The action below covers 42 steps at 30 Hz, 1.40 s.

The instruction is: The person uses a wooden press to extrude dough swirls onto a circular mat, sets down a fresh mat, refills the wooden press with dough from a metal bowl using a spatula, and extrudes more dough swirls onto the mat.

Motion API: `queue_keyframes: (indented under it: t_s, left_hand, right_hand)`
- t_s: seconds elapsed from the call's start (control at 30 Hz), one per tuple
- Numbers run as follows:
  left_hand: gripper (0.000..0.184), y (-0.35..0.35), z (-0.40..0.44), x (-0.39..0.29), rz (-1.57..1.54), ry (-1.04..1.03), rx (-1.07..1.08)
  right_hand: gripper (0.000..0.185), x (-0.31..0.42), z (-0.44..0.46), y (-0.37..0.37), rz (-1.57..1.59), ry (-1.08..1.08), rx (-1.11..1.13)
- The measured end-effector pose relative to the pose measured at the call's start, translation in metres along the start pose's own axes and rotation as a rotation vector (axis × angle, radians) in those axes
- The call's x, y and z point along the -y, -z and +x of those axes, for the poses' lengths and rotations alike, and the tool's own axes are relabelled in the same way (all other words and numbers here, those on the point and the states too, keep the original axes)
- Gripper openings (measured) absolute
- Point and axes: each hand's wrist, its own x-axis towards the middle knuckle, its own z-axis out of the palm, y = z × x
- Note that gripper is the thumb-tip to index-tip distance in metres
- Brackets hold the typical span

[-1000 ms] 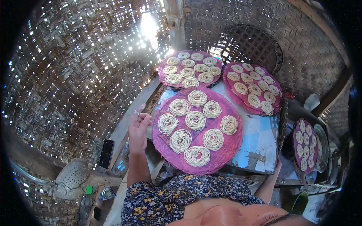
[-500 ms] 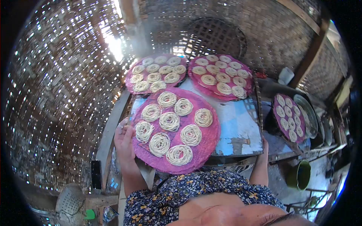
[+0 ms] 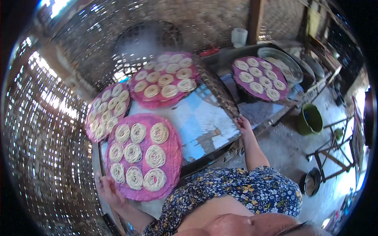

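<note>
A round pink tray (image 3: 175, 135) with several coils of pale noodle-like strands (image 3: 132, 152) lies at the front left of a worn blue-and-white tabletop (image 3: 193, 135). My left hand (image 3: 110, 192) is beside its lower left rim, fingers loosely bent and apart; whether they touch the rim I cannot tell. At the table's right side, my right hand (image 3: 245, 126) has its fingers curled on the near end of a dark brown, rough flat piece (image 3: 217, 88), seen nearly edge-on. Two more coil-covered pink trays, one at the back (image 3: 163, 80) and one at the left (image 3: 108, 110), rest behind.
Another pink tray of coils (image 3: 260, 78) sits on a lower surface at the right, near a metal basin (image 3: 281, 65). A green bucket (image 3: 310, 120) and a wooden frame (image 3: 334, 153) stand on the floor. A woven bamboo wall (image 3: 43, 149) closes off the left.
My view has swung to the right, so the table sits further left. My right hand has come into view at the brown piece, which now shows broader. The front tray still lies by my left hand.
</note>
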Motion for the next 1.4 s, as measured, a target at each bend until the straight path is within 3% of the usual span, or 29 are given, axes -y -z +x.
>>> queue_keyframes:
  t_s: [0.03, 0.13, 0.4, 0.57, 0.8, 0.83, 0.9, 1.07, 1.13, 1.23, 1.3, 1.37, 1.4]
  left_hand:
    - [0.033, -0.004, -0.002, -0.002, 0.007, -0.007, 0.016]
    - [0.033, -0.019, -0.006, -0.010, 0.032, -0.001, 0.019]
    - [0.035, -0.037, -0.016, -0.014, 0.057, -0.014, -0.004]
    - [0.035, -0.037, -0.023, -0.013, 0.090, 0.002, -0.020]
    - [0.033, -0.042, -0.036, -0.022, 0.084, -0.037, -0.155]
    - [0.034, -0.028, -0.038, -0.020, 0.072, -0.047, -0.010]
    - [0.034, -0.029, -0.045, -0.026, 0.106, 0.007, -0.056]
    - [0.044, -0.050, -0.061, -0.023, 0.214, -0.095, -0.074]
    - [0.051, -0.046, -0.071, -0.018, 0.157, -0.042, -0.070]
    - [0.052, -0.067, -0.091, -0.017, 0.195, 0.014, -0.104]
    - [0.047, -0.065, -0.107, -0.017, 0.146, -0.057, -0.057]
    - [0.047, -0.060, -0.121, -0.028, 0.158, -0.094, -0.059]
    - [0.047, -0.054, -0.130, -0.034, 0.162, -0.112, -0.073]
  right_hand:
    - [0.029, -0.004, -0.012, -0.012, 0.043, 0.035, -0.099]
    - [0.029, 0.004, -0.020, -0.006, 0.015, 0.054, -0.092]
    - [0.014, 0.093, -0.020, 0.019, 0.105, 0.446, -0.070]
    - [0.033, 0.114, -0.035, 0.000, 0.117, 0.521, -0.052]
    - [0.039, 0.103, -0.038, -0.019, 0.167, 0.518, -0.046]
    - [0.039, 0.103, -0.037, -0.020, 0.169, 0.530, -0.060]
    - [0.039, 0.106, -0.039, -0.026, 0.176, 0.549, -0.118]
    - [0.011, 0.130, -0.011, -0.001, 0.093, 0.522, -0.074]
    - [0.006, 0.131, 0.003, 0.005, 0.049, 0.511, -0.062]
    - [0.008, 0.099, -0.013, -0.005, -0.146, 0.476, -0.326]
    - [0.012, 0.053, -0.038, 0.013, -0.576, 0.631, -0.375]
    - [0.024, 0.013, -0.025, 0.103, -1.227, 1.051, -0.186]
    - [0.027, -0.008, -0.067, 0.102, -1.399, 0.910, 0.007]
